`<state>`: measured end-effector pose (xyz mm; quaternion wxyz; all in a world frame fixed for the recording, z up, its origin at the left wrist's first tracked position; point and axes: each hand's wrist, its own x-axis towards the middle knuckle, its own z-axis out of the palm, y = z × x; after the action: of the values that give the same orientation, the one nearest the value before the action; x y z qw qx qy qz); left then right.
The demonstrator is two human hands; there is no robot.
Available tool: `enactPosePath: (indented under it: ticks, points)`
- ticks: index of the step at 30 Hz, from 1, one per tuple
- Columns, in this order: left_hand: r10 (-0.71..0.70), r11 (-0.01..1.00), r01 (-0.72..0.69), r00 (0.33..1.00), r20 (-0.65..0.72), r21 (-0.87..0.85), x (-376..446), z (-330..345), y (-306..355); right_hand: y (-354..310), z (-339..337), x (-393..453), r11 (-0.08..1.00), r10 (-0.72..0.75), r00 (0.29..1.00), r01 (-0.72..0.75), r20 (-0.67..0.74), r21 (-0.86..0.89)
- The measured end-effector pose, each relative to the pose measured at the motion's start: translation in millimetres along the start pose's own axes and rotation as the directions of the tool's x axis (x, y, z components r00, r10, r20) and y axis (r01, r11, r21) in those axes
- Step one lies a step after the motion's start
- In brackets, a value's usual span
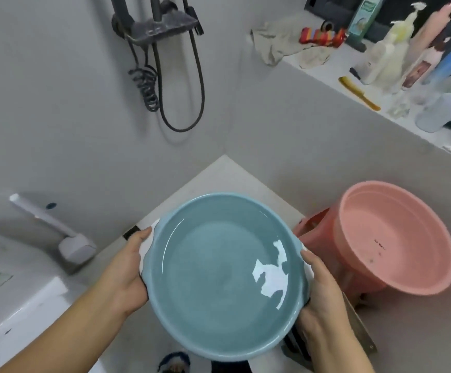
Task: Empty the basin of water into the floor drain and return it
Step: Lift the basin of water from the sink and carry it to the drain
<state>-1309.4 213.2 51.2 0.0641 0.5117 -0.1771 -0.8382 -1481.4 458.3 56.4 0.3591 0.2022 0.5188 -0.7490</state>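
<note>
A round blue basin point(219, 275) is held level in mid-air at the centre of the head view, above the pale floor. Water fills it and reflects a bright patch near its right side. My left hand point(127, 273) grips the basin's left rim, thumb on top. My right hand point(318, 297) grips the right rim the same way. A dark strip point(130, 231) shows on the floor just beyond my left thumb; I cannot tell whether it is the drain.
A pink basin point(396, 238) rests tilted on a pink stool point(313, 232) to the right. A ledge point(326, 74) at upper right carries bottles, a comb and cloths. A shower hose point(181, 76) hangs on the far wall. A white fixture point(17, 300) stands at lower left.
</note>
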Motion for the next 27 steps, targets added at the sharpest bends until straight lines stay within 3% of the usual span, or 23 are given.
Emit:
enactPosePath:
  ticks: [8,13,18,23,27]
  points:
    - [0.033,0.983,-0.064,0.984,-0.175,-0.171,76.7,-3.6,34.4,-27.6,91.8,132.5,0.959,0.173,0.984,-0.159,0.042,-0.234]
    - [0.059,0.936,-0.119,0.981,-0.187,-0.330,119.4,-17.5,64.4,-13.4,144.1,189.3,0.931,0.162,0.984,-0.126,0.079,-0.344]
    - [0.131,0.911,-0.206,0.966,-0.222,-0.357,165.0,-46.1,83.2,34.2,190.3,255.6,0.882,0.159,0.977,-0.077,0.139,-0.466]
    - [0.138,0.869,-0.275,0.933,-0.332,-0.411,233.9,-102.0,66.9,97.3,211.2,330.4,0.808,0.294,0.921,-0.097,0.255,-0.582]
    - [0.125,0.838,-0.309,0.911,-0.393,-0.450,299.0,-150.6,52.8,157.5,222.8,395.9,0.743,0.364,0.893,-0.106,0.266,-0.661]
